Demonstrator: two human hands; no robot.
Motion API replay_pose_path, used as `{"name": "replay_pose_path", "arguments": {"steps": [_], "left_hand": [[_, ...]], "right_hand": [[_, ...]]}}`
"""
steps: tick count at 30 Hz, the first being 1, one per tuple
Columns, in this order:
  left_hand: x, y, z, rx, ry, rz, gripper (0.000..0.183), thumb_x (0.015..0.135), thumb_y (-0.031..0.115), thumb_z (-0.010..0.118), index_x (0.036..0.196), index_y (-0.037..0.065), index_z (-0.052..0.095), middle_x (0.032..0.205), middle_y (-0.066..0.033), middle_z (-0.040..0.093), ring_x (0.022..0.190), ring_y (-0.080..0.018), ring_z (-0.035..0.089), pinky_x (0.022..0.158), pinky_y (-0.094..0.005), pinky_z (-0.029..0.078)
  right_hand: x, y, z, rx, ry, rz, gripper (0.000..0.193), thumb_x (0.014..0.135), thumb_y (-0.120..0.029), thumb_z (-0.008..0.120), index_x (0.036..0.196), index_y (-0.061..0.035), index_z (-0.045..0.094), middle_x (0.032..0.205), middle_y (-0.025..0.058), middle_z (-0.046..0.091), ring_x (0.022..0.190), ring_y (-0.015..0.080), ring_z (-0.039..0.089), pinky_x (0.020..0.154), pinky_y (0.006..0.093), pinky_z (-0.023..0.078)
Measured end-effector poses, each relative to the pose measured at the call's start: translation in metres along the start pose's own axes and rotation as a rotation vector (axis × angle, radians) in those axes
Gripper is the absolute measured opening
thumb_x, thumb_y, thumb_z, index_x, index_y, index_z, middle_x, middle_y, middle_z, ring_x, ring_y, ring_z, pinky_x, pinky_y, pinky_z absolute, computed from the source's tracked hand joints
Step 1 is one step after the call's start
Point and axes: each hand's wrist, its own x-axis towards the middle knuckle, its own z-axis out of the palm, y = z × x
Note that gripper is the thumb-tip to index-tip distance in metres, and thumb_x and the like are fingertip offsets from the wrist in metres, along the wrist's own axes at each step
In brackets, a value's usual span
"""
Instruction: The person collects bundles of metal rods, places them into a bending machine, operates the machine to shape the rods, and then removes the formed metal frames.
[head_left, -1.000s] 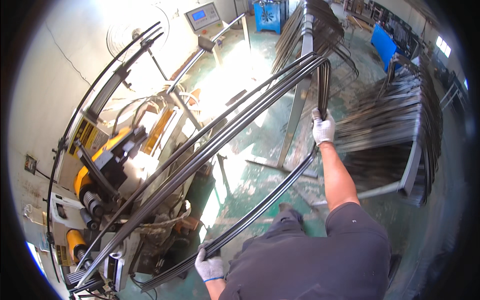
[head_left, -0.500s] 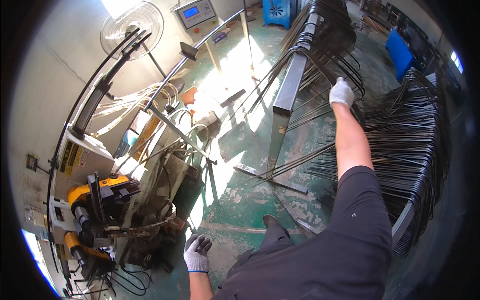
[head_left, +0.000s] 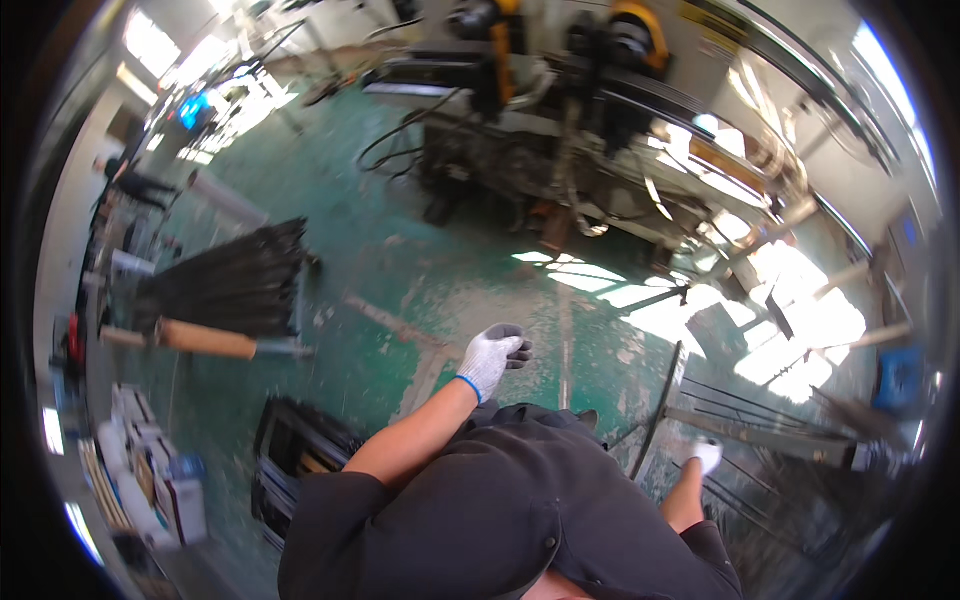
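My left hand (head_left: 495, 360), in a white knit glove with grey fingers and a blue cuff edge, is held in front of my body above the green floor. Its fingers are loosely bent and a little apart, with nothing seen between them. My right hand (head_left: 706, 456), also gloved, is low at the right beside a grey metal stand (head_left: 765, 428). Thin dark rods (head_left: 745, 478) lie close to it. Motion smears this hand, so its fingers and anything in them cannot be made out.
A machine (head_left: 500, 165) with yellow-and-black heads and hoses spans the far side. To the left lie a dark ribbed bundle (head_left: 235, 280) and a brown roll (head_left: 207, 338). Black frames (head_left: 300, 450) stand by my left elbow. White boxes (head_left: 180, 500) and a distant person (head_left: 140, 184) are farther left.
My view has swung left, bringing the machine to the far side. My right hand has left its raised place at the hanging bent rods and is now low at the right. My left hand stays free.
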Motion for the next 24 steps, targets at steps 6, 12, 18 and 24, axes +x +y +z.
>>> {"name": "replay_pose_path", "arguments": {"steps": [6,12,18,24], "left_hand": [[-0.05,0.058,-0.241,-0.115,0.444,0.335,0.017,0.098,0.004,0.062,0.114,0.002,0.067,0.101,-0.0141,0.075,0.084,-0.0244,0.073,0.075,-0.0375,0.061],[-0.124,0.151,-0.462,-0.186,0.991,0.581,0.012,0.097,0.001,0.063,0.108,0.002,0.067,0.094,-0.0101,0.073,0.076,-0.0183,0.07,0.069,-0.0299,0.056],[-0.156,0.231,-0.647,0.345,1.403,0.84,0.018,0.098,0.007,0.065,0.114,-0.003,0.068,0.105,-0.0111,0.073,0.097,-0.0185,0.069,0.091,-0.0308,0.053],[-0.182,0.342,-0.777,0.794,1.786,0.536,0.029,0.096,0.021,0.07,0.115,-0.001,0.07,0.11,-0.0177,0.074,0.102,-0.03,0.073,0.093,-0.0382,0.055]], "right_hand": [[-0.266,-0.312,0.064,0.121,-0.474,-0.806,0.033,0.089,-0.022,0.072,0.115,-0.0018,0.074,0.111,0.0204,0.077,0.105,0.0348,0.075,0.095,0.0412,0.057],[-0.395,-0.523,0.058,0.008,-0.607,-1.154,0.039,0.091,-0.026,0.073,0.12,-0.0006,0.071,0.111,0.0199,0.077,0.104,0.0342,0.074,0.095,0.0415,0.057],[-0.535,-0.651,0.125,-0.165,-0.687,-1.374,0.044,0.088,-0.029,0.076,0.122,-0.0026,0.071,0.114,0.0193,0.076,0.108,0.0348,0.073,0.096,0.0429,0.056],[-0.755,-0.751,0.22,-0.232,-0.867,-1.587,0.051,0.085,-0.028,0.079,0.129,-0.0042,0.067,0.121,0.0194,0.074,0.115,0.0353,0.07,0.1,0.0423,0.054]]}}
